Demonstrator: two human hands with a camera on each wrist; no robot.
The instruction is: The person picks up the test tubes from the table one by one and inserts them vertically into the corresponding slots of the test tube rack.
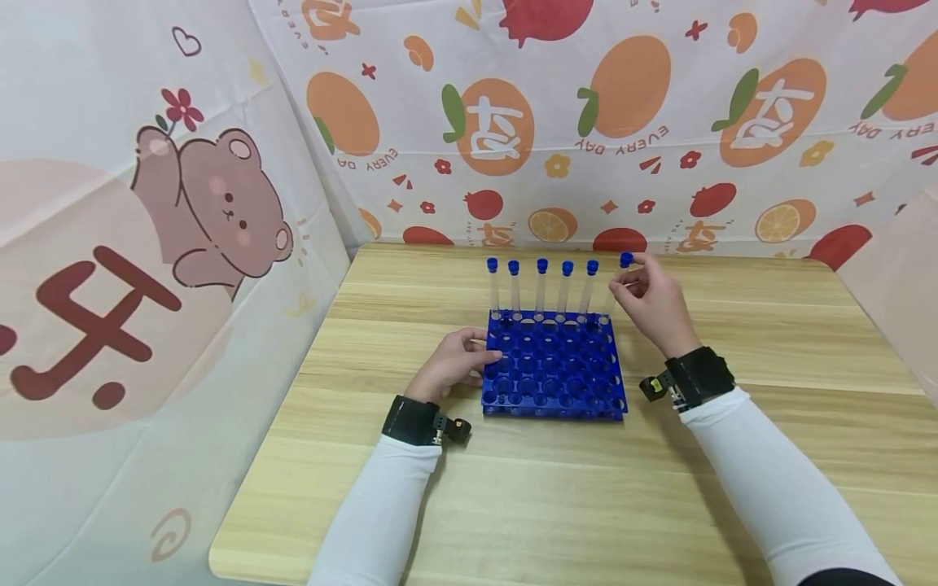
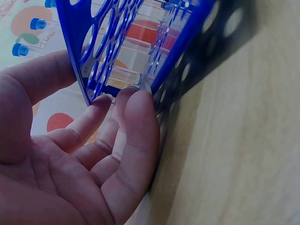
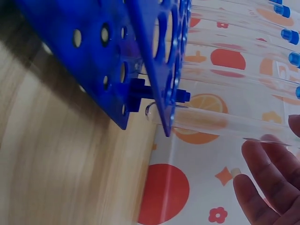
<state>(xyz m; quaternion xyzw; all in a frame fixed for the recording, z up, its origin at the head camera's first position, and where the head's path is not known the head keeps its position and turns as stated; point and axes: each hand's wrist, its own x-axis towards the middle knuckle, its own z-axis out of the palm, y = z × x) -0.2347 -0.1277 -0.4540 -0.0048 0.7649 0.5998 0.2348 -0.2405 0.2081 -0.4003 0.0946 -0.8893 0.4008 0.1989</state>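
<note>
A blue test tube rack (image 1: 554,370) stands on the wooden table. My left hand (image 1: 454,364) grips its left side, thumb on the top plate and fingers at the side. With my right hand (image 1: 657,308) I hold a clear test tube (image 3: 211,120) with a blue cap (image 1: 626,260) near its capped end, at the rack's far right corner. In the right wrist view the tube's rounded bottom pokes just through the top plate, short of the lower plate. Several capped test tubes (image 1: 563,293) stand in the far row to its left.
The wooden table (image 1: 557,505) runs around the rack. A fruit-printed cloth (image 1: 557,187) hangs behind the far table edge, and a bear-printed cloth (image 1: 220,220) hangs along the left. Wrist cameras are strapped to both arms.
</note>
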